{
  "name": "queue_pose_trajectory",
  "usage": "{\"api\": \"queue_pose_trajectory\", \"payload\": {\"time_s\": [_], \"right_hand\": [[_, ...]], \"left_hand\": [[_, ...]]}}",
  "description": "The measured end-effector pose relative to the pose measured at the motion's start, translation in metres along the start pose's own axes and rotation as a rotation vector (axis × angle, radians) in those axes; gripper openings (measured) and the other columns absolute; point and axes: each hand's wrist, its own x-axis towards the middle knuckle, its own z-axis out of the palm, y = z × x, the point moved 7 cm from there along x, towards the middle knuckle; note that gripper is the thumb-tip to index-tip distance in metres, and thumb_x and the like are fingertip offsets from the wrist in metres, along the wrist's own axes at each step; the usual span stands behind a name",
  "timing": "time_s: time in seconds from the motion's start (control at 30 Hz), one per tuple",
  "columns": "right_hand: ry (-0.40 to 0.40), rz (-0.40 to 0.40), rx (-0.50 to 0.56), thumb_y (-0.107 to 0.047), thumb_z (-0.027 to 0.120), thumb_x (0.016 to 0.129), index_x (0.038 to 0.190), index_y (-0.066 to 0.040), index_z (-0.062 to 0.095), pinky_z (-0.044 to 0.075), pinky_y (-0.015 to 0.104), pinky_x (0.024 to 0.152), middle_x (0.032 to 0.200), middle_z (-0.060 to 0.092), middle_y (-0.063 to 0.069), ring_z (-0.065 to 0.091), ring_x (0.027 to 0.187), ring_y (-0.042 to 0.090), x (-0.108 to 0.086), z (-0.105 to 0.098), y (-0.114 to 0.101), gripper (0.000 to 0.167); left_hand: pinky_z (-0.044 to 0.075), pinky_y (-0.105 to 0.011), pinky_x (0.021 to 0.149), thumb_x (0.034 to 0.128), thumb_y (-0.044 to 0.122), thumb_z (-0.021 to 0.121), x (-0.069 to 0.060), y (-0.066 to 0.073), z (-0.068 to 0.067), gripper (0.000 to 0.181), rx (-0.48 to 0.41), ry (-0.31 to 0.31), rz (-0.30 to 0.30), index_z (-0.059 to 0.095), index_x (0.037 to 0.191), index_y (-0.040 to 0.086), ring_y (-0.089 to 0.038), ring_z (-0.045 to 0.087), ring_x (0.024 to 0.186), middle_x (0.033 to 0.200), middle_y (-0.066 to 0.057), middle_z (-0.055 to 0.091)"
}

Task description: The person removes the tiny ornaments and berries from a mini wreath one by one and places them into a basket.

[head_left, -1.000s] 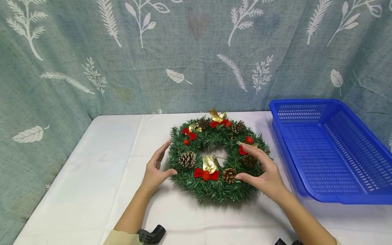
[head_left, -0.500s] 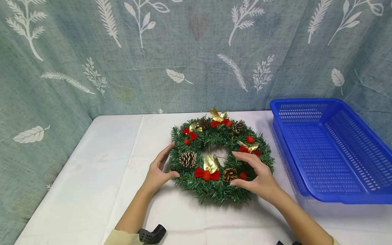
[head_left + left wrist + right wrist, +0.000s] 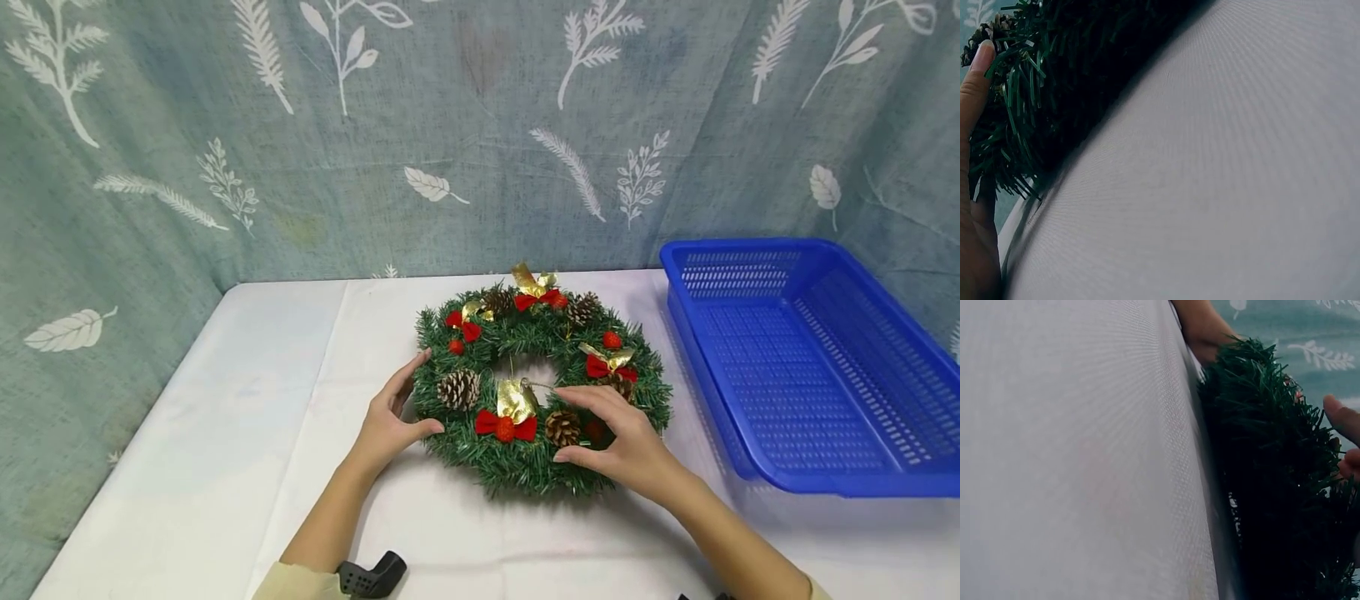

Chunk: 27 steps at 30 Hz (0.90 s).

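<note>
A green Christmas wreath (image 3: pixel 517 467) lies flat on a white table (image 3: pixel 225 433), with a blue basket (image 3: pixel 802 392) at three o'clock from it. The left hand (image 3: pixel 384 425), thumb and fingers spread, touches its outer edge near nine o'clock; the right hand (image 3: pixel 628 442), also spread, curves around a pinecone (image 3: pixel 562 428) at five o'clock.

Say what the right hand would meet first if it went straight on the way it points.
Probably the pine cone on the wreath, which shows inside the curve of the right hand; depth is unclear, so it might pass above.
</note>
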Motion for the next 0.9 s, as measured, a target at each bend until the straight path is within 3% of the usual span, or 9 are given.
{"api": "queue_pose_trajectory", "payload": {"time_s": [0.23,0.53,0.8,0.9], "right_hand": [[-0.062,0.021,-0.047,-0.022,0.086,0.065,0.124,-0.006,0.060,0.052,0.042,0.087,0.122,0.061,0.004,0.055,0.113,0.020,-0.003,0.007,0.001,0.066],[-0.053,-0.017,-0.076,-0.020,0.086,0.065,0.115,-0.007,0.066,0.054,0.036,0.080,0.112,0.065,0.002,0.058,0.104,0.018,-0.002,0.008,0.000,0.056],[-0.014,-0.041,-0.053,-0.016,0.086,0.066,0.111,-0.009,0.068,0.054,0.027,0.077,0.107,0.065,0.000,0.058,0.099,0.015,-0.001,0.005,-0.001,0.050],[0.006,-0.042,-0.049,-0.016,0.086,0.065,0.111,-0.008,0.068,0.053,0.024,0.079,0.108,0.065,0.001,0.059,0.100,0.015,0.001,0.002,-0.001,0.050]], "left_hand": [[0.022,-0.014,0.112,0.0736,0.005,0.079,-0.005,-0.002,0.002,0.088,0.009,0.015,-0.007,0.030,0.147,0.002,-0.005,0.021,0.142,0.153,-0.017,0.028],[0.023,-0.015,0.112,0.0739,0.004,0.078,-0.006,0.000,0.002,0.087,0.003,0.020,0.020,0.030,0.147,0.000,-0.003,0.023,0.141,0.152,-0.020,0.028],[0.022,-0.015,0.112,0.0726,0.002,0.079,-0.002,-0.022,-0.002,0.090,0.017,0.015,0.010,0.031,0.148,0.010,-0.006,0.021,0.142,0.153,-0.011,0.029],[0.022,-0.016,0.112,0.0728,0.004,0.079,0.003,-0.025,-0.003,0.090,0.033,0.010,0.026,0.032,0.148,0.013,-0.009,0.021,0.143,0.154,-0.008,0.030]]}}
